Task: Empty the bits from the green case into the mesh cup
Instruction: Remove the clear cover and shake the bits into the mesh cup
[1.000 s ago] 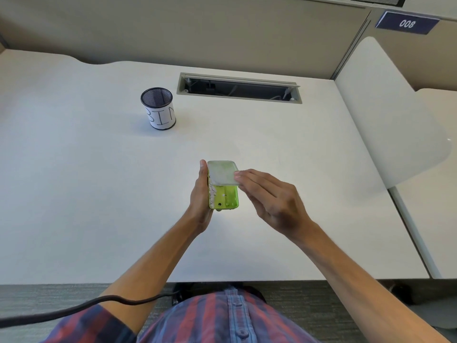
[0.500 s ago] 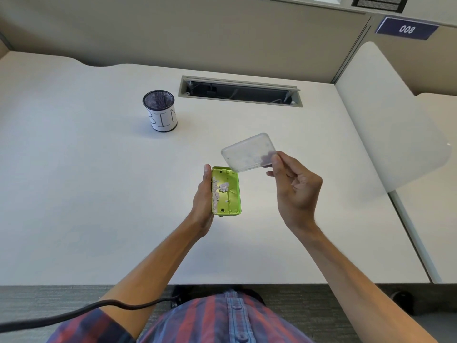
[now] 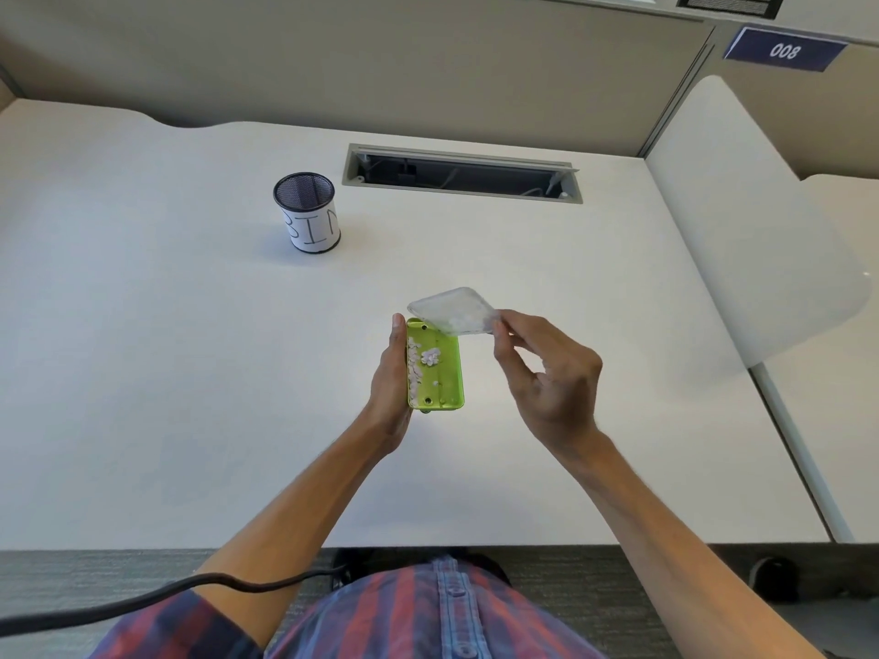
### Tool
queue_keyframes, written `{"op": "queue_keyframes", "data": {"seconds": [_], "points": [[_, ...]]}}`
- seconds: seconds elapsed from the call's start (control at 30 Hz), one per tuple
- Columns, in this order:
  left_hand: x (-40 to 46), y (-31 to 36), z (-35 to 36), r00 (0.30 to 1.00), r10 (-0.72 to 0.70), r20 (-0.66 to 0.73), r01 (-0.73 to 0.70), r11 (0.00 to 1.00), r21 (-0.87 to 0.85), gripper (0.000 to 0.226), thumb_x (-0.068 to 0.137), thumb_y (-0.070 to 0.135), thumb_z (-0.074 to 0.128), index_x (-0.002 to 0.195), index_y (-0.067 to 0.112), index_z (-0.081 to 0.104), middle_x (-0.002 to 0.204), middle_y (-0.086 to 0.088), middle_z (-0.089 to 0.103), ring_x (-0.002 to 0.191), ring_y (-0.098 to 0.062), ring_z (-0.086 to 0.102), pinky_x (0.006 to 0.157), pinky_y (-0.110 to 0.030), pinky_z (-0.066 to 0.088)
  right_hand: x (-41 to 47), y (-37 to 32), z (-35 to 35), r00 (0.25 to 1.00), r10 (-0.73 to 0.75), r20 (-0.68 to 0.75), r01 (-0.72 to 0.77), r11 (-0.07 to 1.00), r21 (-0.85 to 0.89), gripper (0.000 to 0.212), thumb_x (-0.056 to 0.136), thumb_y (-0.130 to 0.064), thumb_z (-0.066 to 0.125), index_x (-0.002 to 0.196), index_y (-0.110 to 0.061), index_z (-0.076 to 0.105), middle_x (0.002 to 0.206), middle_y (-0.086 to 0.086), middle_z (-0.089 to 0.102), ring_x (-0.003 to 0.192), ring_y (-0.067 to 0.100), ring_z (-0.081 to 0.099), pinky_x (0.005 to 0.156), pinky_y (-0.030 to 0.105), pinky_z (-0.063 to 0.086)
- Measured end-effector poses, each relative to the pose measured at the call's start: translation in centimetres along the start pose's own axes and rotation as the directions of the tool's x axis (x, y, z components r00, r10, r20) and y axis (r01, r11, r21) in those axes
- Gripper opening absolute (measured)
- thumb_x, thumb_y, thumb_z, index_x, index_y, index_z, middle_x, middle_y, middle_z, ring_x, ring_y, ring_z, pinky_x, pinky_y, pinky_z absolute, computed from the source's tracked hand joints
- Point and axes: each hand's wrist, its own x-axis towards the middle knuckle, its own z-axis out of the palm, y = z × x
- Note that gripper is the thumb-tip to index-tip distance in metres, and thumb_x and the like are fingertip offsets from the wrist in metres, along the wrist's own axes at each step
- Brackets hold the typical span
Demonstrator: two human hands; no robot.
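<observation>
The green case (image 3: 435,368) now lies uncovered, white bits (image 3: 421,361) exposed, cradled in the left hand (image 3: 392,378) above the desk's (image 3: 190,373) middle. The right hand (image 3: 547,378) has pinched the clear lid (image 3: 452,310) away (bits ready for pouring); the mesh cup (image 3: 308,212) stands well apart, toward the far-left edge.

Office cubicle: partition walls (image 3: 333,64), desk (image 3: 142,373) w/ cable slot (image 3: 463,175), number plate (image 3: 785,50).
</observation>
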Motion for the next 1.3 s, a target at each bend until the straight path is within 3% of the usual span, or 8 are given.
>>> {"op": "queue_keyframes", "data": {"seconds": [0.1,0.23,0.37,0.5,0.93,1.07,1.17,1.3], "points": [[0.3,0.0,-0.4,1.000,-0.028,-0.011,0.027,1.000,-0.016,0.062,0.097,0.065,0.028,0.117,0.019,0.064,0.109,-0.011,0.068,0.093,-0.024,0.066,0.082,-0.039,0.051,0.0,0.2,0.3,0.946,0.320,-0.049,-0.303,0.928,0.215,0.015,0.094,-0.012,0.061,0.098,-0.004,0.073,0.088,0.002,0.076,0.081,0.010,0.072,0.075,0.018,0.055],[0.7,-0.1,-0.9,0.999,-0.043,-0.020,0.042,0.998,-0.035,0.063,0.095,0.067,0.029,0.119,0.021,0.063,0.109,-0.010,0.069,0.094,-0.026,0.065,0.087,-0.044,0.045,0.0,2.4,1.2,0.649,0.760,0.012,-0.646,0.543,0.537,0.012,0.093,-0.015,0.064,0.088,-0.016,0.075,0.077,-0.002,0.076,0.080,0.019,0.075,0.073,0.023,0.057],[1.2,0.1,-1.5,0.999,-0.039,-0.028,0.037,0.997,-0.073,0.064,0.095,0.068,0.032,0.122,0.019,0.063,0.100,-0.004,0.070,0.095,-0.026,0.064,0.088,-0.047,0.043,-2.0,5.4,2.4,0.328,0.936,0.128,-0.763,0.182,0.620,0.014,0.090,-0.007,0.067,0.078,-0.009,0.074,0.072,0.001,0.073,0.073,0.019,0.074,0.070,0.019,0.056],[1.7,0.6,-2.1,0.999,-0.014,-0.031,0.012,0.998,-0.055,0.057,0.096,0.066,0.033,0.113,0.022,0.066,0.096,-0.003,0.072,0.087,-0.022,0.067,0.085,-0.047,0.043,-4.2,7.4,3.6,0.175,0.969,0.174,-0.802,0.038,0.596,0.014,0.090,-0.005,0.067,0.077,-0.005,0.073,0.075,0.006,0.073,0.069,0.016,0.075,0.067,0.017,0.057],[2.5,1.3,-2.8,0.999,0.006,-0.035,-0.008,0.999,-0.050,0.058,0.097,0.063,0.036,0.119,0.017,0.064,0.104,-0.011,0.066,0.088,-0.025,0.065,0.084,-0.049,0.043,-6.3,9.3,4.6,0.147,0.985,0.092,-0.944,0.112,0.312,0.009,0.083,-0.007,0.072,0.090,-0.001,0.072,0.075,0.012,0.075,0.062,0.019,0.073,0.070,0.028,0.061],[2.6,1.2,-2.6,0.999,0.000,-0.053,-0.002,0.999,-0.048,0.062,0.097,0.061,0.037,0.129,0.012,0.059,0.110,-0.015,0.064,0.093,-0.030,0.062,0.085,-0.052,0.043,-6.8,9.2,4.2,0.249,0.968,0.030,-0.958,0.242,0.154,0.013,0.082,-0.019,0.076,0.086,-0.007,0.071,0.067,0.004,0.073,0.056,0.020,0.073,0.067,0.036,0.062],[2.6,1.3,-2.5,0.997,-0.003,-0.078,0.001,1.000,-0.026,0.066,0.097,0.061,0.038,0.135,0.010,0.055,0.117,-0.018,0.063,0.098,-0.035,0.061,0.087,-0.052,0.045,-6.9,8.8,4.0,0.284,0.959,-0.001,-0.958,0.284,0.051,0.013,0.085,-0.024,0.071,0.088,-0.011,0.070,0.079,0.002,0.074,0.055,0.019,0.072,0.071,0.041,0.061],[2.6,1.4,-2.3,0.996,0.007,-0.084,-0.005,1.000,0.023,0.068,0.098,0.061,0.036,0.135,0.007,0.053,0.116,-0.020,0.063,0.096,-0.039,0.061,0.079,-0.046,0.042,-6.7,7.2,3.3,0.422,0.905,-0.046,-0.907,0.421,-0.033,0.012,0.091,-0.021,0.063,0.099,-0.016,0.070,0.089,-0.002,0.074,0.069,0.017,0.073,0.064,0.029,0.052]]}}
